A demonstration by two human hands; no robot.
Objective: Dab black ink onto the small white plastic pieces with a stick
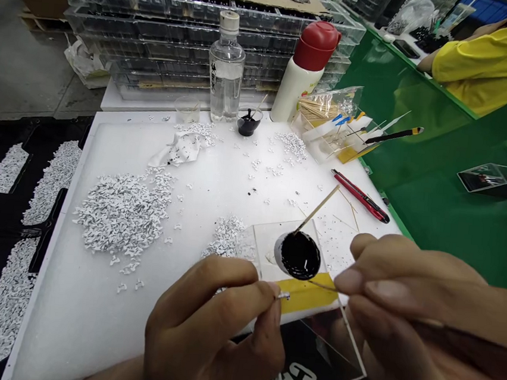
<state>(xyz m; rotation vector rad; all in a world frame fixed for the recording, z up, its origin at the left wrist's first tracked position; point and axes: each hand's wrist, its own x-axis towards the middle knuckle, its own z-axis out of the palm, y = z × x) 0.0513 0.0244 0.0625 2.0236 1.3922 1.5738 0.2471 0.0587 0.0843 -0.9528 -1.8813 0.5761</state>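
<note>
My left hand (218, 324) pinches a small white plastic piece (283, 295) between thumb and forefinger. In my right hand (408, 306) is a thin toothpick (322, 285), its tip pointing left toward the white piece; whether they touch I cannot tell. Just beyond the fingertips, a small cup of black paint (301, 255) rests on a clear acrylic plate (346, 348) with yellow tape (303, 296) across it. A wooden stick (318, 208) leans out of the cup. The plate overhangs the table's near edge.
Heaps of white pieces (121, 213) cover parts of the white table (89, 317). A red utility knife (360, 195), a glass bottle (226, 74), a red-capped flask (303, 69) and a second black cup (248, 122) stand farther back. A person's yellow sleeve (481, 62) shows beyond the green partition (432, 201).
</note>
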